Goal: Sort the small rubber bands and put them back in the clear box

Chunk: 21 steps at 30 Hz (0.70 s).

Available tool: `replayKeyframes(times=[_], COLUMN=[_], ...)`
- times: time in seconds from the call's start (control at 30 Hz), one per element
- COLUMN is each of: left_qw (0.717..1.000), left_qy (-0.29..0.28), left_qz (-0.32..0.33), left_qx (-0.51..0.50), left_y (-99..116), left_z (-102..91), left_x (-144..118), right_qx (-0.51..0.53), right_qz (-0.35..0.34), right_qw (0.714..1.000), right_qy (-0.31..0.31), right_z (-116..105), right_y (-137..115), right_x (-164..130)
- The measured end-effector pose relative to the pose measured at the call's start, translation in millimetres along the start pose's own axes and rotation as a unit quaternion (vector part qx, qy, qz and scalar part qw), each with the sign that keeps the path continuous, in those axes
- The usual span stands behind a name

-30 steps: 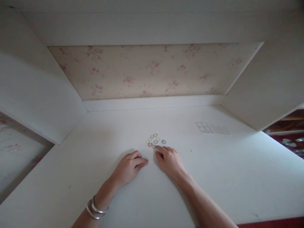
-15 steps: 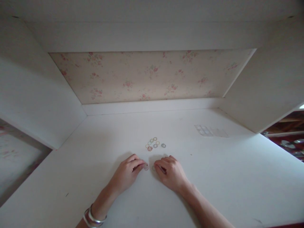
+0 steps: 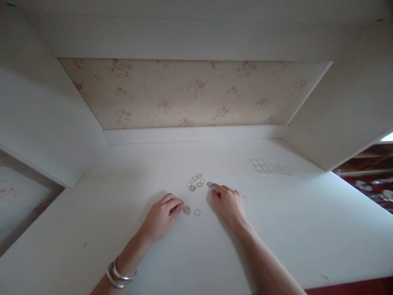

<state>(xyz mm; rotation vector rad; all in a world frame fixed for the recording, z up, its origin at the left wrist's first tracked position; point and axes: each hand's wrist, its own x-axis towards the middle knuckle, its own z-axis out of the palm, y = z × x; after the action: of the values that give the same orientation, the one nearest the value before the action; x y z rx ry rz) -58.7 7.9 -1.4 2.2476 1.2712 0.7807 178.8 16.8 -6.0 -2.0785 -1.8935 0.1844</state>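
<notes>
On a white table top (image 3: 129, 192) lies a small cluster of several thin coloured rings (image 3: 195, 182). Just to its right lies a grey ring (image 3: 209, 184), and my right hand (image 3: 229, 203) rests palm down with its forefinger tip touching that ring. Two rings lie apart nearer to me: a pinkish ring (image 3: 186, 210) and a pale ring (image 3: 197, 212). My left hand (image 3: 162, 216) rests on the table with curled fingers, its fingertips right beside the pinkish ring. Silver bangles (image 3: 118, 274) circle my left wrist.
A flat clear plastic sheet with square cells (image 3: 270, 167) lies at the back right of the table. White side panels and a floral back wall (image 3: 190, 92) enclose the table. Beyond the right edge are dark shelves with metal dishes (image 3: 374, 184).
My right hand left the pale ring beside the pinkish one and reached forward to the grey ring. My left hand drew back slightly, uncovering the pinkish ring.
</notes>
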Motion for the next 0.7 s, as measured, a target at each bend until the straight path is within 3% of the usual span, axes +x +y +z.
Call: replayKeyframes(times=[0.4, 0.57, 0.7], left_qw=[1.0, 0.996, 0.99], left_qy=[0.011, 0.044, 0.048], left_qz=[-0.011, -0.011, 0.01], left_qx=[0.014, 0.079, 0.13], left_y=[2.0, -2.3, -2.1], left_z=[1.0, 2.4, 3.4], left_x=[-0.3, 3.4, 21.4], right_qx=[0.025, 0.046, 0.048], right_qz=[-0.014, 0.0, 0.001], right_qw=[1.0, 0.999, 0.999], right_qy=[0.009, -0.001, -0.001], right_z=[3.7, 5.4, 6.3], right_y=[-4.5, -1.6, 0.0], right_x=[1.0, 2.9, 3.5])
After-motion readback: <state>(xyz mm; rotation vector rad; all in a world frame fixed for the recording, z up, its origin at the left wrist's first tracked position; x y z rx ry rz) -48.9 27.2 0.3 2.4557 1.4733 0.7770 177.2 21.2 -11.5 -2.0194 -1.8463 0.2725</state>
